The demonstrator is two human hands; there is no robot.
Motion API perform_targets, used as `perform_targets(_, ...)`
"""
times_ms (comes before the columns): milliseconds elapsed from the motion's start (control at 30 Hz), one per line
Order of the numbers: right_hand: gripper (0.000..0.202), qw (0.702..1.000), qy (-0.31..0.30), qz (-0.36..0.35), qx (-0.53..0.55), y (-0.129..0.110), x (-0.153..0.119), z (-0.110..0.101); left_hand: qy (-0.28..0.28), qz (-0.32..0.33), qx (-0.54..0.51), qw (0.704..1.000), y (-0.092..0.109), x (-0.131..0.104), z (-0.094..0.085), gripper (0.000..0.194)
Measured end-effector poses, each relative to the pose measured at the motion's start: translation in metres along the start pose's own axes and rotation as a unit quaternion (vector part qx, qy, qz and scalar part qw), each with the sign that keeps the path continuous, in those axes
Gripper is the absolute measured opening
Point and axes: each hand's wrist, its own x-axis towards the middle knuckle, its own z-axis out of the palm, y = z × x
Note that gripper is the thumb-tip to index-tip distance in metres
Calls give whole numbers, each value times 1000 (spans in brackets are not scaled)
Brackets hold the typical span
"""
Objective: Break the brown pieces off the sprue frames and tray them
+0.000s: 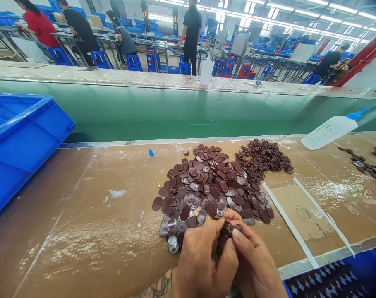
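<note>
My left hand (203,256) and my right hand (254,252) meet at the lower middle of the head view. Both sets of fingers pinch a small dark brown openwork piece (232,228), partly hidden by the fingers. Just beyond them spreads a pile of dark brown oval discs (206,178), some shiny or with clear film. A heap of small curly brown pieces (264,159) lies behind it to the right.
A blue bin (29,136) stands at the left. A white bottle with a blue tip (330,131) leans at the right, near white strips (291,223). Beyond the green belt (138,111) is another bottle (206,71); several people are farther back.
</note>
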Motion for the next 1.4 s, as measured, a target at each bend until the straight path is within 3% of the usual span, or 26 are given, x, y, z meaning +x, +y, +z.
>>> perform_targets(233, 14, 1000, -14, 6, 4, -1, 1, 0, 13, 9, 31, 999, 1, -1, 0, 26)
perform_targets(533, 29, 1000, -2, 7, 0, 1, 3, -3, 48, 9, 47, 998, 0, -2, 4, 25)
perform_targets(800, 26, 1000, 6, 10, -1, 1, 3, -4, 11, 4, 54, 998, -2, -2, 2, 27)
perform_targets(1400, 34, 1000, 13, 28, 2, 4, 8, -9, 20, 3, 61, 998, -1, -1, 2, 24)
